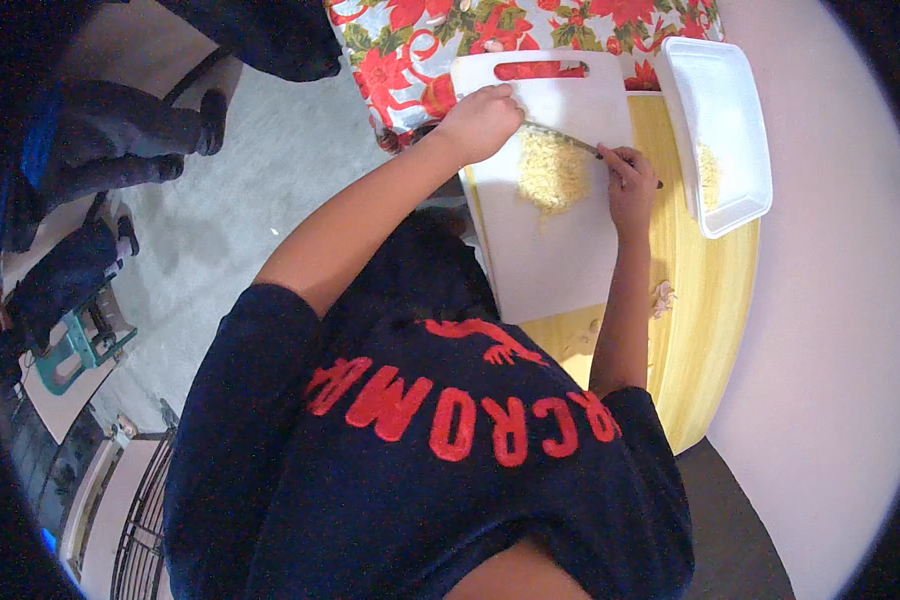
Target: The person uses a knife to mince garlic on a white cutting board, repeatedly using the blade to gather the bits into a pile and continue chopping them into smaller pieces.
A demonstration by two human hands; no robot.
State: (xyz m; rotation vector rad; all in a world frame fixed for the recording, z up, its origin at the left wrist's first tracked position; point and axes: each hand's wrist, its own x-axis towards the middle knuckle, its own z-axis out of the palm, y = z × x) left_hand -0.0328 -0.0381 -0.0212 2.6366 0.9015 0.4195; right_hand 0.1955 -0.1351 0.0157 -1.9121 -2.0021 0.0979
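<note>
A knife [572,139] lies slantwise across the upper part of a white cutting board [560,265]. My right hand [630,185] is closed around its dark handle. At the other end my left hand [482,122] has its fingers curled together on the tip of the blade. Just below the blade, between my hands, spreads a heap of finely chopped pale-yellow food [552,176] that looks like garlic. To the right of the board stands a white rectangular tray [735,150], with a small amount of the same chopped food [709,178] in it.
The board rests on a yellow wood-grain table [715,330] with papery peels [663,298] near my right forearm. A red-flowered cloth [400,60] covers the far surface. A pale wall [830,300] rises on the right. Dark-clothed legs [130,130] show at left, over grey floor.
</note>
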